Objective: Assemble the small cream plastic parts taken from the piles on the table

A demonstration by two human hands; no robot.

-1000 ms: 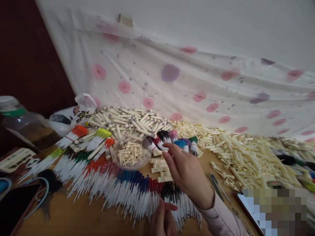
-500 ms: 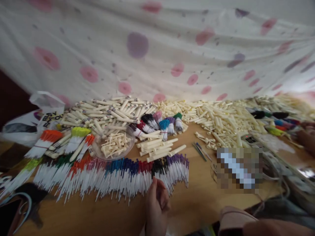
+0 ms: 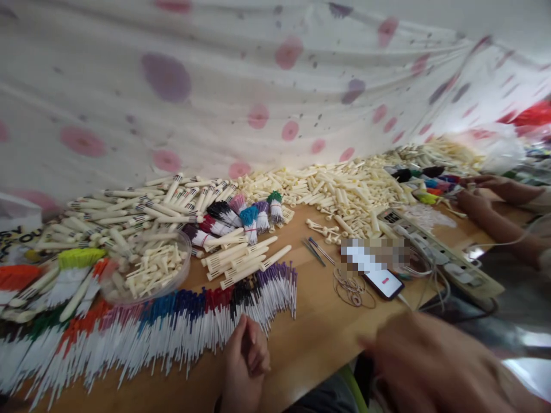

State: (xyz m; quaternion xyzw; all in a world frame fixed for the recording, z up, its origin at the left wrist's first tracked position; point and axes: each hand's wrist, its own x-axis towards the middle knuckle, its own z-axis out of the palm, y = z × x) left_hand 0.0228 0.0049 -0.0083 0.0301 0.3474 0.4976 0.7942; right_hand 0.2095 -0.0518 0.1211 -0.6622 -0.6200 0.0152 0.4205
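My left hand [image 3: 247, 355], its fingers curled together, rests at the table's front edge, just below the row of pen refills [image 3: 172, 327] with coloured tips. Whatever it may hold is hidden. At the lower right my right hand [image 3: 434, 361] is smeared by motion, in front of the phone [image 3: 385, 281]; its fingers cannot be made out. Cream pen barrels [image 3: 241, 261] lie behind the refill row. Left of them a clear round tub [image 3: 185, 269] holds small cream parts. Banded refill bundles [image 3: 249, 221] sit behind the barrels.
A power strip [image 3: 439, 252] with cables crosses the right side. Rubber bands [image 3: 353, 287] and two thin pens [image 3: 321, 250] lie by the phone. Piles of cream parts [image 3: 344, 189] line the spotted curtain [image 3: 215, 86]. Another person's hands [image 3: 477, 201] work at the right.
The view has turned to the right, bringing in the other person's hands and more of the power strip. My right hand has risen into view near the phone. My left hand stays curled.
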